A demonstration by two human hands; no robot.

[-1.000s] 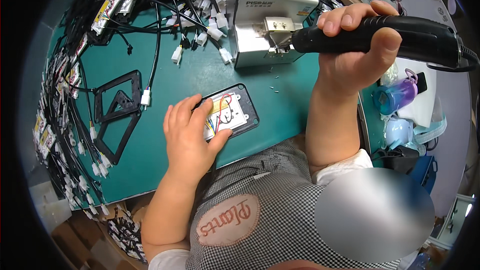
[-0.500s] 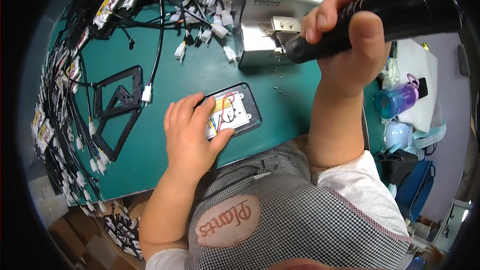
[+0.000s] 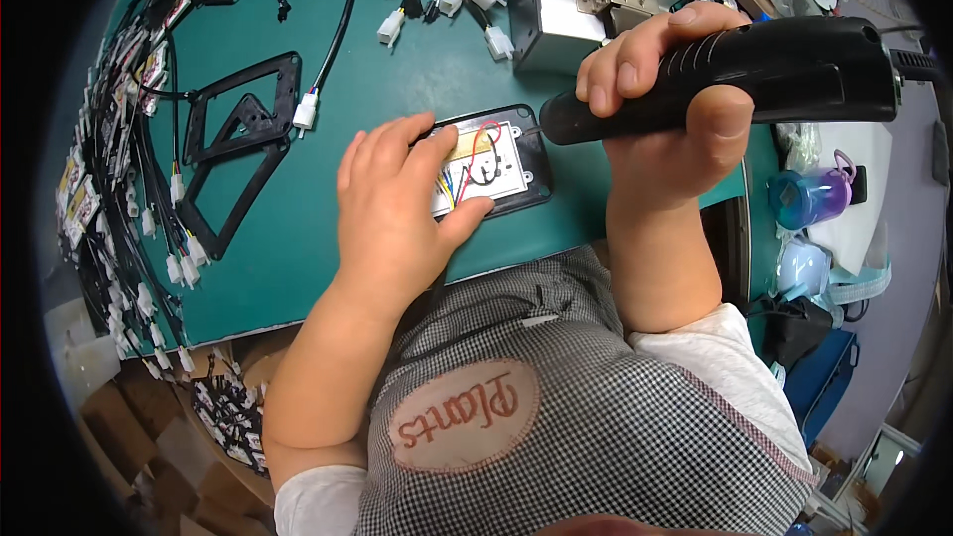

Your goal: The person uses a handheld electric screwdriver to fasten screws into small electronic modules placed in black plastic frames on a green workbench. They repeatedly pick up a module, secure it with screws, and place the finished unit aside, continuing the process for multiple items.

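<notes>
My right hand [image 3: 650,164] grips a black electric screwdriver [image 3: 794,69], held nearly level. Its tip end reaches the right side of a shallow black plastic case [image 3: 539,174], by an upper corner of the white-edged module [image 3: 508,179] lying inside. Thin red, black, yellow and blue wires loop over that module. With fingers over the far edge and thumb on the near part, my left hand [image 3: 392,203] holds the case down on the green mat; it covers the case's left portion. Whether a screw sits under the tip is too small to tell.
A white and silver metal machine [image 3: 561,10] stands beyond the case. Two black plastic frames [image 3: 233,203] lie to the left, beside a cable with a white connector [image 3: 306,111]. Bundled wired modules [image 3: 104,169] line the mat's left edge. A purple-blue bottle [image 3: 814,196] lies at the right.
My right hand has brought the screwdriver from the machine's front down to the case's right side. The left hand stays on the case. The whole view has shifted somewhat.
</notes>
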